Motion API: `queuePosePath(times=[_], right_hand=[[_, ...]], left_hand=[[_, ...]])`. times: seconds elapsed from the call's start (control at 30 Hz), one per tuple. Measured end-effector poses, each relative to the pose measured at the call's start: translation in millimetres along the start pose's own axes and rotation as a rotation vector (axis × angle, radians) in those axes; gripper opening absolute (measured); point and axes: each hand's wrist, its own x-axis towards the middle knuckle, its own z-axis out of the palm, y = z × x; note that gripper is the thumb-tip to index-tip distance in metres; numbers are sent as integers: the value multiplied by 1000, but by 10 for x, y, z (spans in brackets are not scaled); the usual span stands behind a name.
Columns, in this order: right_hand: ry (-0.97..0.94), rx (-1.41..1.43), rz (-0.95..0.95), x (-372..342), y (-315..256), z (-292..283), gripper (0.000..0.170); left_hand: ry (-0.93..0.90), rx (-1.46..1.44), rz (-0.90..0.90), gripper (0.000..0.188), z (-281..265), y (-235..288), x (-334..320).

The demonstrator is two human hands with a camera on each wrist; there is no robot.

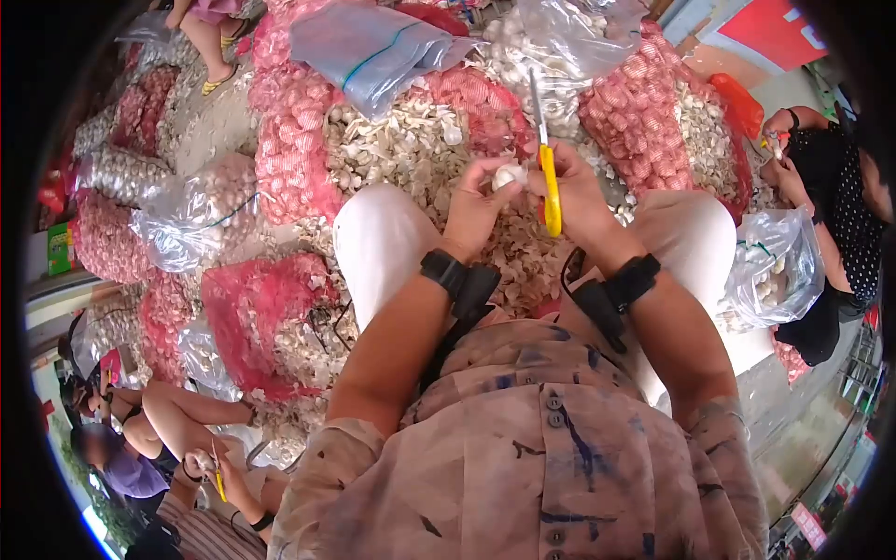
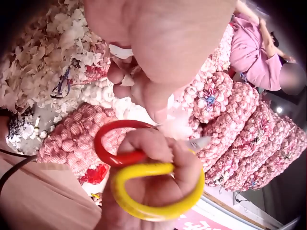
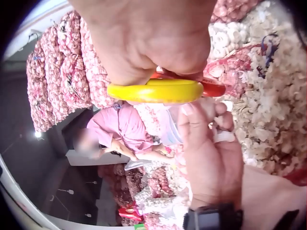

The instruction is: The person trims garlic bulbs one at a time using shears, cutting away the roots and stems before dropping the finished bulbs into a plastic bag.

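Note:
In the head view the left hand pinches a whitish garlic bulb between thumb and fingers, above the lap. Close beside it, the right hand has its fingers curled round scissors with yellow handles, the blades pointing away from the body. The left wrist view shows the right hand's fingers through a red loop and a yellow loop. In the right wrist view the left hand is just below the yellow handle, its fingers round the bulb, which is partly hidden.
Loose garlic skins lie between and beyond the knees. Red mesh sacks of garlic stand at both sides, with clear plastic bags among them. Other people sit at the right edge and lower left; a black strap hangs by the right wrist.

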Motion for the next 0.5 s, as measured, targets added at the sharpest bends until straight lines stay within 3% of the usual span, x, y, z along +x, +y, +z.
queuePosePath(times=[0.03,0.1,0.13,0.2,0.27,0.33,0.4,0.5], right_hand=[[-22,92,7,-2,-84,33,34],[-7,260,30,37,-131,21,34],[-8,264,30,78,-135,3,34],[212,-76,-94,151,-154,-30,34],[220,-78,-92,181,-79,-66,33],[149,-309,-133,164,-49,-14,34],[164,-361,-162,118,0,48,31],[124,-481,-167,99,104,32,33]], left_hand=[[6,-1,0,27,-20,10,-5],[-46,-221,-292,26,-68,25,-24],[-45,-218,-293,26,-96,21,-27],[-180,-652,-436,34,-135,29,-20],[-157,-672,-435,35,-144,36,-17],[-129,-697,-428,37,-112,113,-22],[34,-667,-405,36,-50,172,-47],[-64,-576,-300,33,-82,87,-59]])
